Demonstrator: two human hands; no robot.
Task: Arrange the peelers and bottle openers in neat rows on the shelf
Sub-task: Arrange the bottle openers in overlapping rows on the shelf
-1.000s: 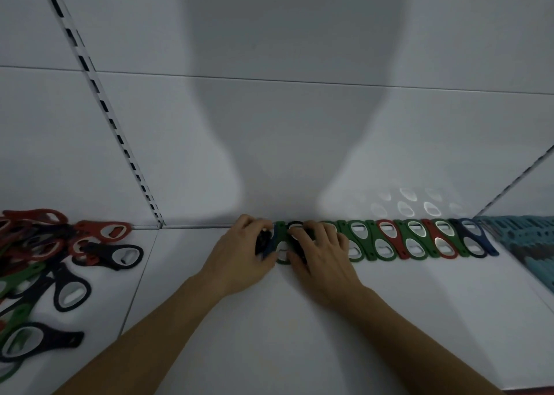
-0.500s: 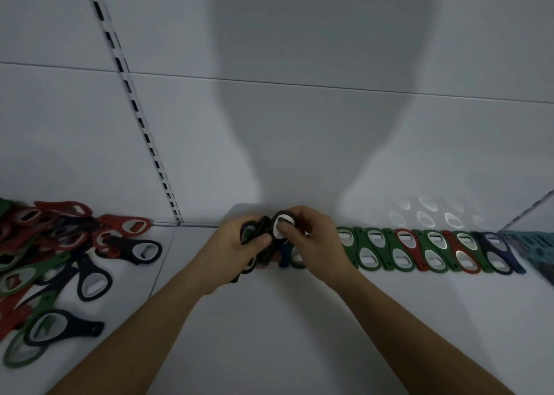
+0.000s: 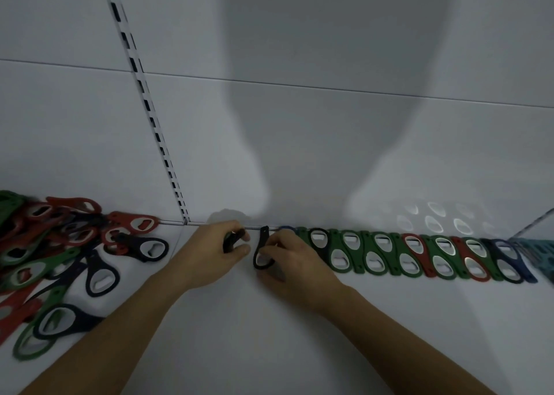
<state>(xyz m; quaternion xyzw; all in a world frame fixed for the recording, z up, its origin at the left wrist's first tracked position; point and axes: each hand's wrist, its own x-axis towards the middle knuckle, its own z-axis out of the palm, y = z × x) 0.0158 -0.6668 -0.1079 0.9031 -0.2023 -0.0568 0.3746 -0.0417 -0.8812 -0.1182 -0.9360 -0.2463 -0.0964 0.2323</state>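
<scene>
The right hand pinches a black bottle opener on edge at the left end of the neat row at the back of the shelf, the left hand curls round other dark openers, and a loose heap lies far left.

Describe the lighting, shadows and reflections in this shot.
Head view: a broad soft shadow falls on the white back wall; the metal inserts of the row of plastic bottle openers throw oval glints onto it; the slotted metal upright leans, likely wide-angle distortion; overall dim.
</scene>
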